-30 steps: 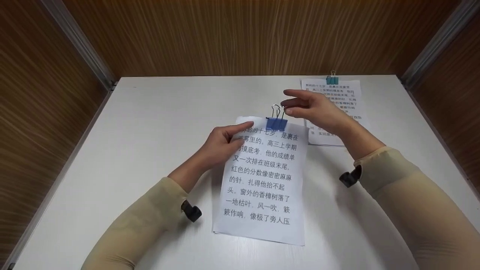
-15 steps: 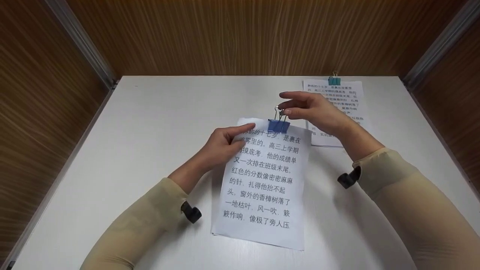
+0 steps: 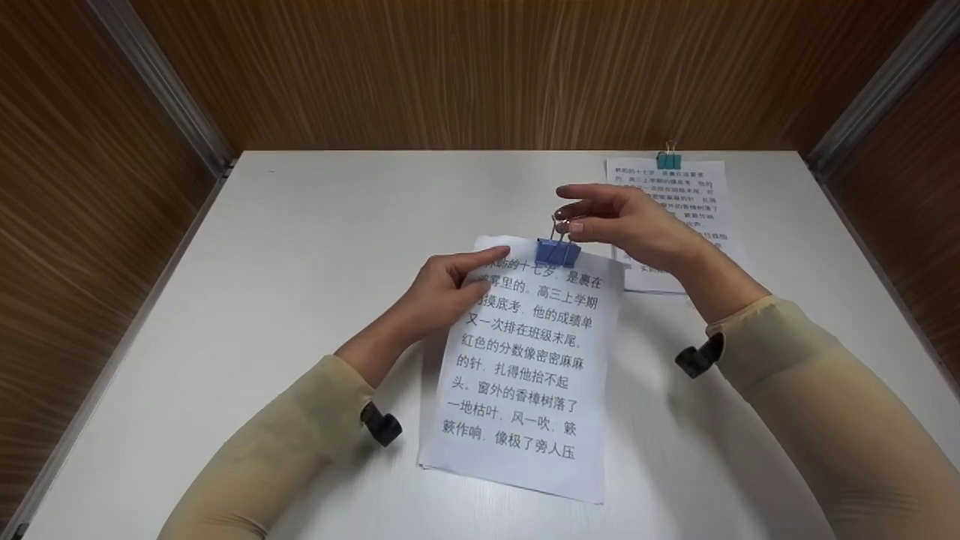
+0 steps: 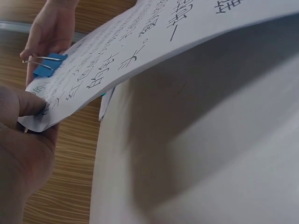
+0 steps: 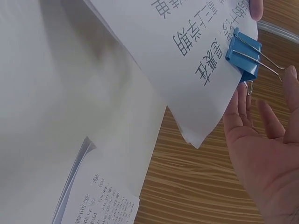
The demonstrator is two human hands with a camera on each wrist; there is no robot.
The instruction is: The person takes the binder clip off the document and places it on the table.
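My left hand (image 3: 450, 294) grips the upper left edge of a stack of printed sheets (image 3: 517, 360), thumb and fingers on opposite faces. A blue binder clip (image 3: 558, 253) sits on the stack's top edge, its wire handles pointing up and away from the page. At those handles is my right hand (image 3: 637, 225), its thumb and a bent finger closed about the wire ends. The right wrist view shows the thumb at the tip of the front handle of the clip (image 5: 245, 55), with fingers behind it. In the left wrist view the sheets (image 4: 112, 60) bow above the table.
A second printed stack (image 3: 667, 195) with a teal binder clip (image 3: 669, 161) lies at the back right, partly behind my right hand. The white table (image 3: 300, 225) is bounded by wood-grain panels (image 3: 480, 75) at the back and sides.
My right fingertips have closed in from beside the blue clip's handles onto them. The held sheets have shifted slightly downward in the head view; the left hand keeps its grip.
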